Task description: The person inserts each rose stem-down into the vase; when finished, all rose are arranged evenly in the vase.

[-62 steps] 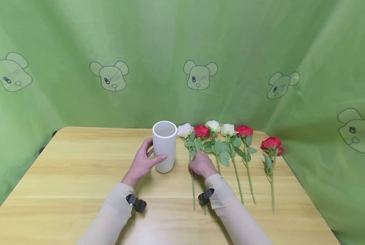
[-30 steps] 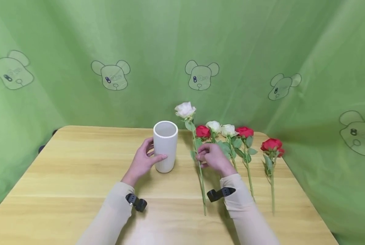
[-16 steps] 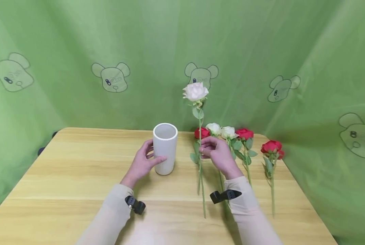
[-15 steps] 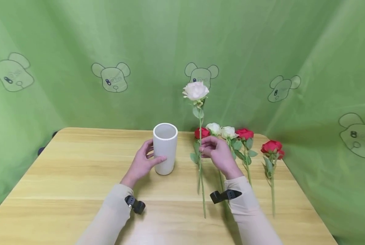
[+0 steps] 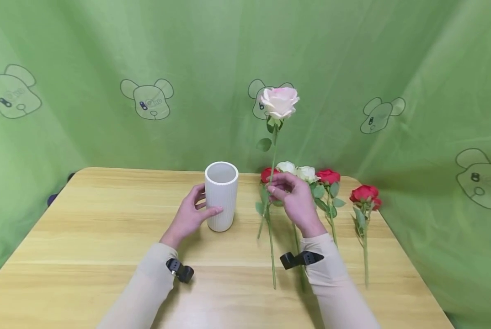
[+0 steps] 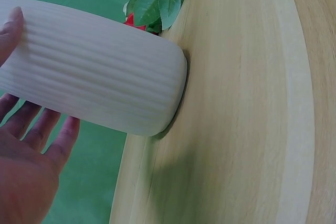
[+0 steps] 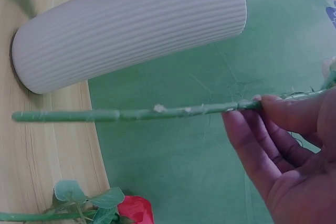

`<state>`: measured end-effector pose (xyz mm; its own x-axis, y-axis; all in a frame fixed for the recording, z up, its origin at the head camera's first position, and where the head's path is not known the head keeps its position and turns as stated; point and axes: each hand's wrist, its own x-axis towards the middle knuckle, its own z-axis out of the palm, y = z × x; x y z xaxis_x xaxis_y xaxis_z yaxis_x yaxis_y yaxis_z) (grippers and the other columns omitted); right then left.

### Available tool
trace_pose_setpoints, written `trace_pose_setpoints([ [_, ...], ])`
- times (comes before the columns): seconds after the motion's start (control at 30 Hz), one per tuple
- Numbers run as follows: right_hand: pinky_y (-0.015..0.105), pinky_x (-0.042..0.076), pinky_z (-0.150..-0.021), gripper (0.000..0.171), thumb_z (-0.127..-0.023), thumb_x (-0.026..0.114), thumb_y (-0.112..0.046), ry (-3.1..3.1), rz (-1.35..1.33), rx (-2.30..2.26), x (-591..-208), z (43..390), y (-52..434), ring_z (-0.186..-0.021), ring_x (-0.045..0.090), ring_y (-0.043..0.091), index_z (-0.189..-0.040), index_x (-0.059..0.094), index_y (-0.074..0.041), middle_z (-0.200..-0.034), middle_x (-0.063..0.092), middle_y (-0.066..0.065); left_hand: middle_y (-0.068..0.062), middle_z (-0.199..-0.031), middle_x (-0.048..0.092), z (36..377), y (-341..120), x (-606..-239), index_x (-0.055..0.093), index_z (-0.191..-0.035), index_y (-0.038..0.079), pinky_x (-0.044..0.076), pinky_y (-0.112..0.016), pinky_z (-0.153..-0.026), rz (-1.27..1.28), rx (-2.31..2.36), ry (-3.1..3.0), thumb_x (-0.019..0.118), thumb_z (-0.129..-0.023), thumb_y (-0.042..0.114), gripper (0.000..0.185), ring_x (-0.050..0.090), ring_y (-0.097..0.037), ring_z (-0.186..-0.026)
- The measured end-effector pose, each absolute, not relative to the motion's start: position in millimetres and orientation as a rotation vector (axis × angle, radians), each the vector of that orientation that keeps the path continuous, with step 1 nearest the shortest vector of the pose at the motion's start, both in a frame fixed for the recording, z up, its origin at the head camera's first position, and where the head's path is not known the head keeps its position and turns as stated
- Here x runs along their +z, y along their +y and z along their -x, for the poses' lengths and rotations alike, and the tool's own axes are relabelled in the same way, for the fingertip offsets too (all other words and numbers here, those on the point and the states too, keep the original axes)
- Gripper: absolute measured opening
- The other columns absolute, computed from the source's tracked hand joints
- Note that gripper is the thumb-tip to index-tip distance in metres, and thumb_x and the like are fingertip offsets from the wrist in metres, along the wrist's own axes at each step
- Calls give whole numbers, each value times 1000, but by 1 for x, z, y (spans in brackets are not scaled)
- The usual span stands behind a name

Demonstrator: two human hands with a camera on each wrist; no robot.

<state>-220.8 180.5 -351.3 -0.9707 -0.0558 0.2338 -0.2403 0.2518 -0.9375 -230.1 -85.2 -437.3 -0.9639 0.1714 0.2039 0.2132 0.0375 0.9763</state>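
Observation:
My left hand (image 5: 194, 211) grips a white ribbed vase (image 5: 221, 196) that stands upright near the middle of the wooden table (image 5: 105, 237), thumb on its front and fingers behind. In the left wrist view the hand (image 6: 26, 171) lies along the vase (image 6: 94, 87). My right hand (image 5: 275, 189) pinches the green stem of a pale pink-white rose (image 5: 280, 101) and holds it upright in the air just right of the vase. The right wrist view shows the fingertips (image 7: 273, 109) on the bare stem (image 7: 136, 113) beside the vase (image 7: 131, 30).
Several roses lie in a row on the table behind and right of my right hand: a red one (image 5: 267, 174), two white ones (image 5: 307, 173), then two more red ones (image 5: 365, 193). A green curtain with bear prints hangs around the table.
The right hand picked the pale rose up from the row, stood it upright and raised it; its bloom is now higher and slightly further right. The left hand stayed on the vase.

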Motion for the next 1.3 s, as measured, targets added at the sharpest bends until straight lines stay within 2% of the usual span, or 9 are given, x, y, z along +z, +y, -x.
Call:
trace_pose_setpoints([
  [0.3, 33, 60, -76, 25, -89, 65, 8, -2228, -353, 1843, -347, 220, 177, -87, 61, 25, -112, 58, 15, -98, 61, 24, -16, -138, 50, 231, -87, -438, 42, -143, 5, 43, -44, -106, 408, -2123, -2245, 82, -80, 7, 75, 48, -31, -125],
  [0.7, 34, 60, -74, 20, -88, 67, 9, -2097, -412, 1773, -332, 220, 176, -85, 65, 25, -107, 62, 12, -105, 65, 24, -16, -139, 48, 232, -87, -439, 40, -145, 6, 42, -45, -106, 408, -2141, -2240, 82, -80, 10, 78, 49, -32, -125],
  [1.03, 33, 60, -77, 20, -88, 68, 6, -2014, -377, 1803, -321, 221, 172, -89, 67, 24, -108, 64, 8, -104, 68, 14, -20, -143, 45, 232, -88, -437, 36, -148, 3, 38, -47, -109, 389, -2181, -2249, 80, -82, 6, 79, 44, -35, -129],
  [1.3, 31, 59, -78, 22, -88, 69, 5, -1915, -360, 1790, -309, 222, 167, -91, 66, 26, -110, 66, 7, -104, 68, 16, -24, -141, 44, 217, -86, -414, 36, -145, -3, 39, -47, -109, 402, -2170, -2264, 77, -83, 1, 75, 44, -38, -129],
])
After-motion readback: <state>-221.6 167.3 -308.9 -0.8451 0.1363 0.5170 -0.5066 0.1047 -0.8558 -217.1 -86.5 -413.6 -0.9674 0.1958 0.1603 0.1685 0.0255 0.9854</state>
